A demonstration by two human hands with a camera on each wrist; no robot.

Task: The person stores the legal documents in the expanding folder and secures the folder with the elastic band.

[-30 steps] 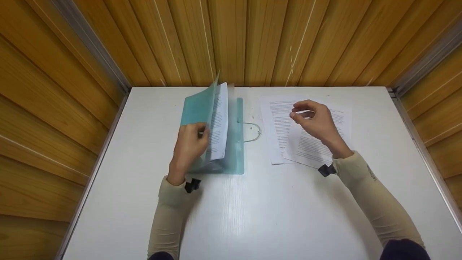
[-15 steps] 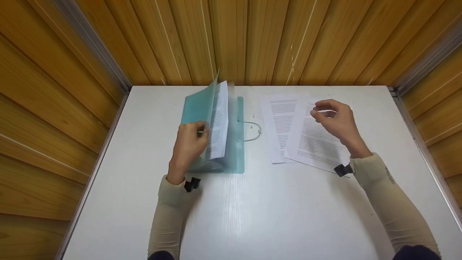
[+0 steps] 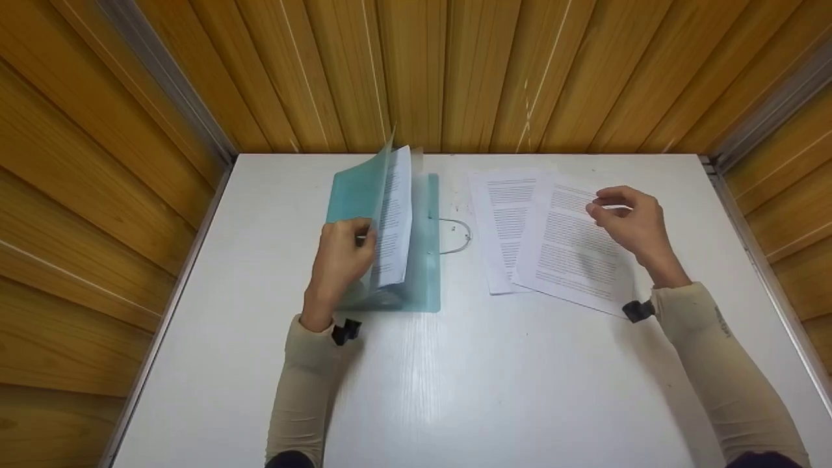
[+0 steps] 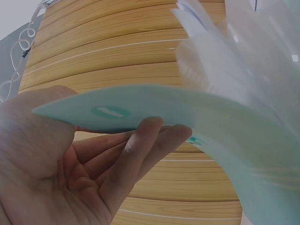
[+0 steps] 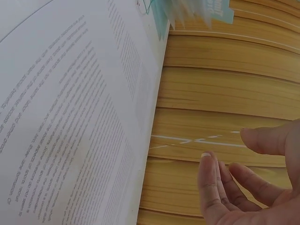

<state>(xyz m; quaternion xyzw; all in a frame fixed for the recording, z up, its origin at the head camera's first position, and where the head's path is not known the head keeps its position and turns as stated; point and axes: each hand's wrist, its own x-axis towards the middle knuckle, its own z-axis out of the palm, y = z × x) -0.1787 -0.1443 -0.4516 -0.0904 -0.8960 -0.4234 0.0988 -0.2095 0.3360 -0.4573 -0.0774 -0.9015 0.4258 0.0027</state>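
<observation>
A translucent teal folder [image 3: 432, 286] lies at the back left of the table, its cover [image 3: 356, 195] lifted and bowed. My left hand [image 3: 344, 257] grips the cover's edge; in the left wrist view the cover [image 4: 154, 103] passes between thumb and fingers. Printed pages [image 3: 393, 227] stand partly raised inside the folder. A thin curved fastener strip [image 3: 467, 237] sticks out from its right side. Two overlapping printed sheets, a left one [image 3: 510, 221] and a right one [image 3: 565, 266], lie to the right. Above the right sheet hovers my right hand [image 3: 634, 227], fingers relaxed, holding nothing.
The white table [image 3: 468, 390] ends at a wood-patterned back wall [image 3: 416, 78]. Similar panels flank it on the left [image 3: 84, 214] and right [image 3: 793, 214]. A white cable [image 4: 18, 56] hangs at the left in the left wrist view.
My right hand has moved right across the sheets, uncovering more print. The right sheet has shifted slightly rightward, baring more of the left one. My left hand and the folder stay put.
</observation>
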